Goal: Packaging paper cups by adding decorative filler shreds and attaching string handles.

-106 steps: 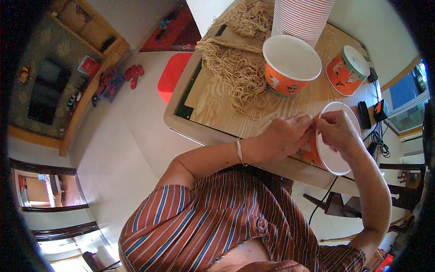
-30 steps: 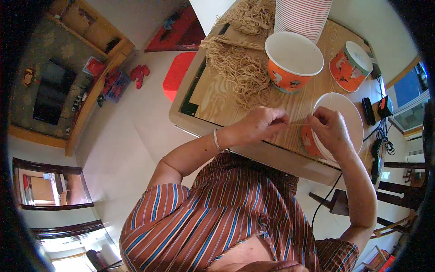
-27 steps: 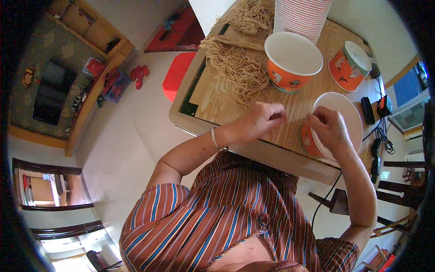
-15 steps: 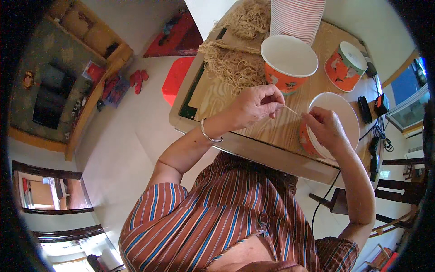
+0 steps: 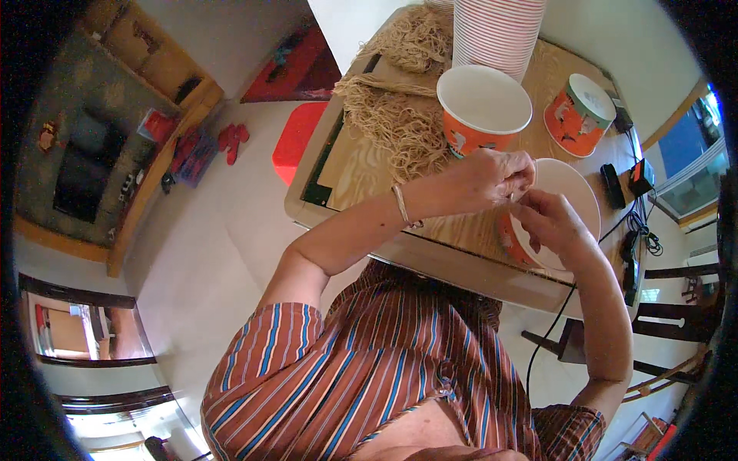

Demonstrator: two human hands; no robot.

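Note:
My left hand (image 5: pixel 503 180), with a bangle at its wrist, is closed in a pinch beside the near paper tub. My right hand (image 5: pixel 555 224) meets it there, its fingers also pinched together over the tub's left rim. Both hold a thin pale thread, of which only a tiny bit shows between the fingertips; the rest is hidden. Beneath them the near orange-and-white paper tub (image 5: pixel 578 188) faces up, its inside partly covered by my right hand. Just beyond my left hand stands another upright orange tub (image 5: pixel 486 100) with a white inside.
Tangled tan threads (image 5: pixel 396 127) lie in heaps at the table's left. Behind the upright tub rises a tall stack of white tubs (image 5: pixel 498 34). An upturned orange tub (image 5: pixel 578 115) stands at the right, near black devices and cables (image 5: pixel 646 230). A red stool (image 5: pixel 296 142) is left of the table.
My left hand has moved right to meet my right hand, and the thread stretched between them earlier is now mostly hidden. My right hand has barely shifted. The view has moved slightly.

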